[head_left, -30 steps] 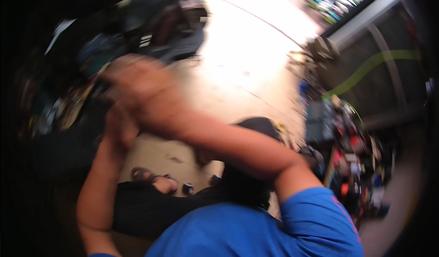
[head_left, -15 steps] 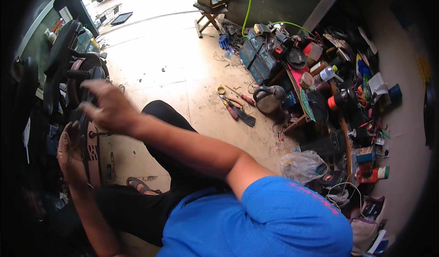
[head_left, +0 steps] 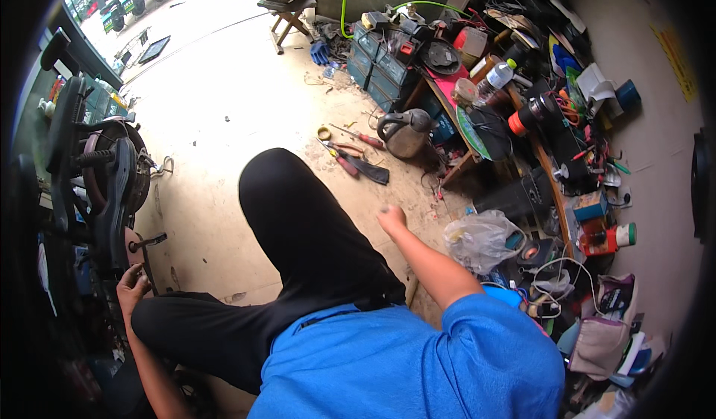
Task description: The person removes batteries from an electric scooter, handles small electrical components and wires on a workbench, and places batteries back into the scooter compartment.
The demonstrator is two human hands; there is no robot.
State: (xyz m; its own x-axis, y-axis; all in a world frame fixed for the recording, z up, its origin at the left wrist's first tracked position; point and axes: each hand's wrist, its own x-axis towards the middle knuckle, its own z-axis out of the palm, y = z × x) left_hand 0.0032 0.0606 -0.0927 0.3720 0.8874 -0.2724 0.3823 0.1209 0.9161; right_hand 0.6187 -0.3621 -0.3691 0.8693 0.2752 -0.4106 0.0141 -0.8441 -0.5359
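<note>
Nearest to us, our blue shirt (head_left: pixel 350 367) fills the lower edge of the view, and our knees stand apart in black trousers (head_left: pixel 298 229). Our left hand (head_left: pixel 134 288) is raised just beyond the left knee, fingers partly bent, with a gap between thumb and fingers. It is right beside the bike (head_left: pixel 119 180), close to its pink panel (head_left: pixel 133 246); we cannot tell whether it touches. The bike stands along the floor's left edge.

Our right hand (head_left: pixel 390 217) is out over the floor (head_left: pixel 209 217), right of the right knee, its fingers curled in. We cannot tell whether anything is inside it. A clear plastic bag (head_left: pixel 481 244) lies to its right, against the clutter at the floor's right edge.

Farther off on the floor, a black tool (head_left: pixel 371 171), pliers (head_left: pixel 343 163), a screwdriver (head_left: pixel 365 138) and a roll of tape (head_left: pixel 323 133) lie close together, with a grey jug (head_left: pixel 406 134) just right of them. Along the floor's right edge runs a crowded bench (head_left: pixel 552 176): a tin (head_left: pixel 611 238) near its near end, a bottle (head_left: pixel 498 78) toward its far end. Beyond are teal crates (head_left: pixel 373 68), a blue glove (head_left: pixel 319 52) and, at the floor's far side, a stool (head_left: pixel 287 12).
</note>
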